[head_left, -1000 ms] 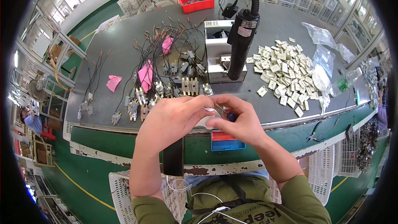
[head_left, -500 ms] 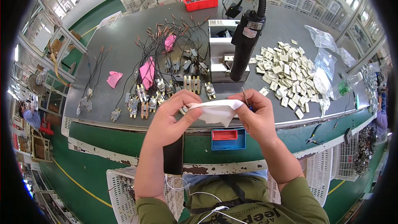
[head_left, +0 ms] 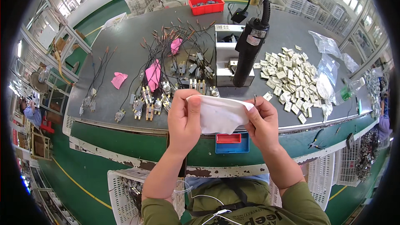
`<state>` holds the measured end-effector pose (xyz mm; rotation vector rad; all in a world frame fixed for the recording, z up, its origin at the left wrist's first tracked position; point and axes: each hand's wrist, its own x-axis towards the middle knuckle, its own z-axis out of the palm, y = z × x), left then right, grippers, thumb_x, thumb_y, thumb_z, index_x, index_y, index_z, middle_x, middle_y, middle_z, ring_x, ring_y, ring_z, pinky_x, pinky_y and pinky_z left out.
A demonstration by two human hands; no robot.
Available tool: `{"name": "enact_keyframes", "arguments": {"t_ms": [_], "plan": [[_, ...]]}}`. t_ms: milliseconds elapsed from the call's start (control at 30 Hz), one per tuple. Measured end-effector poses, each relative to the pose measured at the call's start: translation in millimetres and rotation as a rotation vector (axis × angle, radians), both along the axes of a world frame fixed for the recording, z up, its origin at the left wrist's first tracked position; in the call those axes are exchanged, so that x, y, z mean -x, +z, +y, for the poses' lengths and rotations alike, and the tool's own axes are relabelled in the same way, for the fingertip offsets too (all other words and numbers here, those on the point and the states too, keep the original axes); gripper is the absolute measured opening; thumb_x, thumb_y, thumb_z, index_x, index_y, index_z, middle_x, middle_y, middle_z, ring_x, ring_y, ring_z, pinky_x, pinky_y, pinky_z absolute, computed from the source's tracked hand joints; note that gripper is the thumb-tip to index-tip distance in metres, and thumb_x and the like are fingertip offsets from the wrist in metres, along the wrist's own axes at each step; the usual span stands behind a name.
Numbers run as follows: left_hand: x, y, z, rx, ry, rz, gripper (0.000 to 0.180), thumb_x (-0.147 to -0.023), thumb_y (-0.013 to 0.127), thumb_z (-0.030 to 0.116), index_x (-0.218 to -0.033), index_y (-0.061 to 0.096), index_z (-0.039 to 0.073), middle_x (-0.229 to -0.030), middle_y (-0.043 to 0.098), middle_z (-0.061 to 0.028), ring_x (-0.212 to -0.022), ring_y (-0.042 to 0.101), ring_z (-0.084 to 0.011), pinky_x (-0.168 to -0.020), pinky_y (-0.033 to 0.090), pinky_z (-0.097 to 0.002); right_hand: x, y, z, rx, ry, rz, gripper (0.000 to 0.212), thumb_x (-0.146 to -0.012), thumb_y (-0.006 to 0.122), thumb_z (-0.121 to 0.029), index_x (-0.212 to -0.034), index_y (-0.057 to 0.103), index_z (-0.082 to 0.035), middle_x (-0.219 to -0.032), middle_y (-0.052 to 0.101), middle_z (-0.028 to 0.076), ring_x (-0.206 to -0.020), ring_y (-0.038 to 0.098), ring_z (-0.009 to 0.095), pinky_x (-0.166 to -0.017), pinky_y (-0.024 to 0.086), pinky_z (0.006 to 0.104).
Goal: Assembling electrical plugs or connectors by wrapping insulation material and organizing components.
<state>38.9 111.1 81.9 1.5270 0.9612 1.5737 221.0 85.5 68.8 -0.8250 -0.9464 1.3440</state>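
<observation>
A thin white cloth (head_left: 223,114) is stretched between my two hands, its lower edge hanging loose above the table's front edge. My left hand (head_left: 186,116) is closed on the cloth's left end, thumb pointing up. At the other end my right hand (head_left: 262,121) pinches the upper corner between thumb and fingers. A thin dark metal tip (head_left: 255,99) sticks up by the right fingers; what it belongs to is hidden. Beyond my hands lie small switch-like parts (head_left: 150,110) with brass terminals and black wires (head_left: 166,41). A black powered screwdriver (head_left: 250,50) hangs just past them.
A heap of cream-coloured blocks (head_left: 291,83) lies on the right, beside clear plastic bags (head_left: 327,68) and a bottle (head_left: 350,89). Below the cloth sits a blue tray (head_left: 233,148) with a red one (head_left: 228,138) inside. Pliers (head_left: 317,141) rest at front right. A red bin (head_left: 206,5) stands far back.
The cloth, gathered and seen nearly edge-on before, is now spread with its face showing. My left hand has turned more upright and shifted right. The whole view has moved slightly.
</observation>
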Motion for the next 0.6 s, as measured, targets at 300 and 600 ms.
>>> {"name": "enact_keyframes", "arguments": {"t_ms": [300,600], "plan": [[16.5,23.0,8.1,-0.275,0.015,0.575,0.013,-0.09,0.059,0.016,-0.091,0.058,0.003,-0.072,0.062,-0.0049,-0.05,0.049,-0.0101,-0.047,0.038,-0.023,-7.5,-15.2,-1.3,0.084,0.024,0.03,0.01,-0.093,0.055,-0.013,-0.091,0.056,-0.003,-0.062,0.051,-0.002,-0.04,0.033,0.002,-0.035,0.02,0.0192],[17.0,48.4,14.7,-0.203,-0.172,0.973,0.01,-0.081,0.066,0.013,-0.087,0.061,0.006,-0.071,0.063,-0.0108,-0.056,0.059,-0.0249,-0.053,0.046,-0.0309,-10.9,-22.8,-2.6,0.338,0.217,0.064,0.019,-0.093,0.055,-0.017,-0.106,0.056,-0.002,-0.079,0.057,0.003,-0.046,0.036,0.003,-0.043,0.026,0.0184]]}}
